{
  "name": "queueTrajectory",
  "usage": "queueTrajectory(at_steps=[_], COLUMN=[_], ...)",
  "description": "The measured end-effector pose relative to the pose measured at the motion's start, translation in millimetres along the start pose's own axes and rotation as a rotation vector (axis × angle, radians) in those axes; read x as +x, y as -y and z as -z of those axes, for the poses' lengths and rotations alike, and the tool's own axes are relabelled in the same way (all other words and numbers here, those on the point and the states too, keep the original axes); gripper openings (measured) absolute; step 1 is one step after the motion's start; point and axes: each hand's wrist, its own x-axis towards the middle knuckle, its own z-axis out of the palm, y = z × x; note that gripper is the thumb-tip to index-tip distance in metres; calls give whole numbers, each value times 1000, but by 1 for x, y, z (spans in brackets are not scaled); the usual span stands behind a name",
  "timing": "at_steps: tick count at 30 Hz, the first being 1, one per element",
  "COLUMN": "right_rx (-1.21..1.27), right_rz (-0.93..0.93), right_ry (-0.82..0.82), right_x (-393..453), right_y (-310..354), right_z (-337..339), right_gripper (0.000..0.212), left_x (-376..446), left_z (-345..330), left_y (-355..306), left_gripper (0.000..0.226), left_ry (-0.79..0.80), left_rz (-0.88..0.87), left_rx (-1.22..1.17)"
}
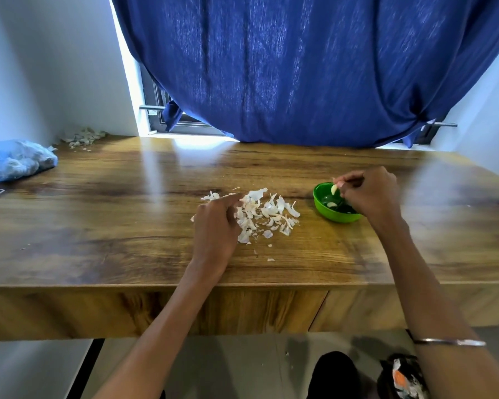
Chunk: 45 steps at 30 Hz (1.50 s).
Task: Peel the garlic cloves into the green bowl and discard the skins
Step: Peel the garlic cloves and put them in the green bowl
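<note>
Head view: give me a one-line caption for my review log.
Right hand holds a peeled garlic clove over the green bowl; left hand rests at the skin pile.

one green bowl — two hands

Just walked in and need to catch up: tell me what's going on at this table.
A person is peeling garlic at a wooden table. The right hand pinches a peeled clove over the green bowl, which already holds at least one clove. The left hand rests, fingers loosely curled, at the left edge of the pile of skins, which has not been discarded. A blue bag lies at the far left.
</note>
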Motion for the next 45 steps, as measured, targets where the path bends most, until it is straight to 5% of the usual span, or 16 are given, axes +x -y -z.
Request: queueTrajectory(at_steps=[2,6,13,19,26,35,40,45], right_rx=[-99,-165,-35,-41,17,-105,-118,-215], right_rz=[-3,-23,21,253,354,327,322,340], right_ry=[63,137,63,253,247,400,347,407], right_x=[8,19,3,-28,-33,-35,-39,-40], right_y=[-1,-3,14,48,67,83,84,87], right_z=[2,2,-8,-50,-78,-99,-99,-100], right_gripper=[12,8,46,22,11,11,17,20], left_x=[0,2,2,3,0,2,1,3], left_z=[0,0,-1,1,7,5,3,-4], left_y=[1,1,-1,1,-2,-4,0,10], left_gripper=[50,36,26,16,19,11,25,31], left_ry=[30,7,-29,-31,-87,-70,-167,-69], left_rz=[17,15,12,58,51,151,134,174], left_rx=[31,7,-36,-61,-21,-25,34,147])
